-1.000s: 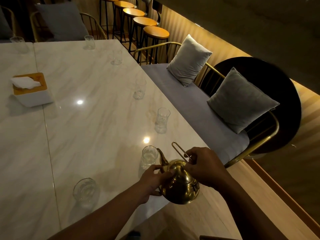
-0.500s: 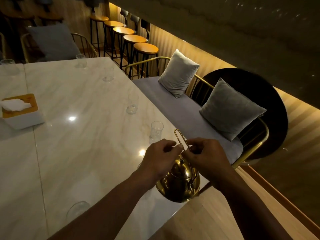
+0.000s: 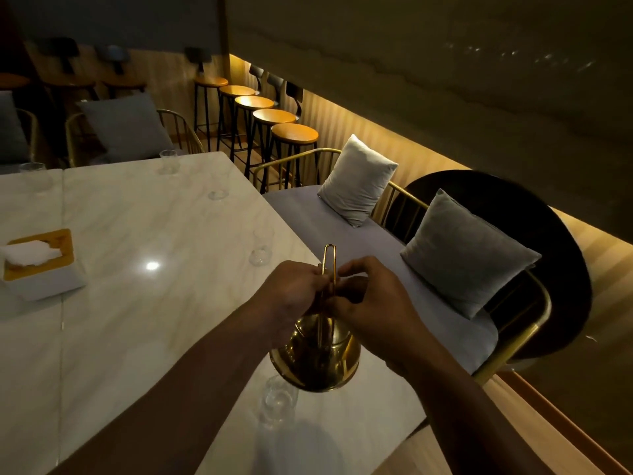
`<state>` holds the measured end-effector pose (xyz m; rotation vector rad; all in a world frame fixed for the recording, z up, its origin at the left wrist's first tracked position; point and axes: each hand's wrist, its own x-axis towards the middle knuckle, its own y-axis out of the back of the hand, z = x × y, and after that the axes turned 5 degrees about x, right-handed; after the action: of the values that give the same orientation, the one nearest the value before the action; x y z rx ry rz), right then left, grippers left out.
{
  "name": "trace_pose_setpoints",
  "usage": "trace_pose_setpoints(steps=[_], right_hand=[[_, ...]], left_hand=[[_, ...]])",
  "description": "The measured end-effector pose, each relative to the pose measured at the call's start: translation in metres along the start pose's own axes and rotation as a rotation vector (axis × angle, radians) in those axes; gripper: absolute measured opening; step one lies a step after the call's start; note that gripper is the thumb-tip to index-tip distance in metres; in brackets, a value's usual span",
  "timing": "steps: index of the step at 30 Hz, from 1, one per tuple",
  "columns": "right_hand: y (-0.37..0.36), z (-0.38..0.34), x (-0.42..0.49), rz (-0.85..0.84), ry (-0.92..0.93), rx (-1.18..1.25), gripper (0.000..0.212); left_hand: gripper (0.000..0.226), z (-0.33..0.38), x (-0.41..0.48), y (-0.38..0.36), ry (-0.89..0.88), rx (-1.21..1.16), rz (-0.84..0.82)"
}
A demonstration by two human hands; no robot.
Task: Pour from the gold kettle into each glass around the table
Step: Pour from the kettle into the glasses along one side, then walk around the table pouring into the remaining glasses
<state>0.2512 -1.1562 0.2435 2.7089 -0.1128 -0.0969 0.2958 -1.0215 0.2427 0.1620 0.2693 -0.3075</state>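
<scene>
The gold kettle (image 3: pixel 317 354) hangs in the air over the desk (image 3: pixel 137 320), close to its right edge and not far from the near right corner. Both hands are on its tall wire handle (image 3: pixel 329 258). The left hand (image 3: pixel 294 293) pinches the loop from one side, and the right hand (image 3: pixel 371 303) curls its fingers (image 3: pixel 352 265) round it from the other. Neither hand is free. I'd say two hands are used because the thin loop gives little to hold, and a round pot swinging under it needs steadying before it tips.

A glass (image 3: pixel 278 402) stands on the desk just below the kettle's lower left side, partly hidden by it. The spout is out of sight behind the hands, so I can't tell whether anything is running into the glass.

The next glass (image 3: pixel 262 250) waits farther along the same right edge, with more beyond it toward the far corner. They look to be set one per seat, so the pourer can walk the edge. A tissue box (image 3: pixel 41 269) sits near the left edge, out of the way.

A bench (image 3: pixel 342 231) with cushions (image 3: pixel 462 252) runs along the right side, and stools (image 3: pixel 294 133) stand behind it.

No brand, label or writing shows anywhere in this dim light.
</scene>
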Motion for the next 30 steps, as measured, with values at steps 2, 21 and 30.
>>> trace_pose_setpoints(steps=[2, 21, 30], right_hand=[[0.012, 0.001, 0.015, -0.098, 0.054, -0.116, 0.032], [-0.06, 0.157, 0.165, -0.312, -0.392, 0.406, 0.086], [-0.097, 0.178, 0.161, -0.365, -0.475, 0.593, 0.056]], left_hand=[[0.025, 0.004, 0.011, 0.006, 0.005, 0.019, 0.01], [0.024, 0.003, 0.115, 0.034, 0.189, 0.543, 0.359], [0.021, -0.014, 0.121, 0.039, 0.127, 0.685, 0.397]])
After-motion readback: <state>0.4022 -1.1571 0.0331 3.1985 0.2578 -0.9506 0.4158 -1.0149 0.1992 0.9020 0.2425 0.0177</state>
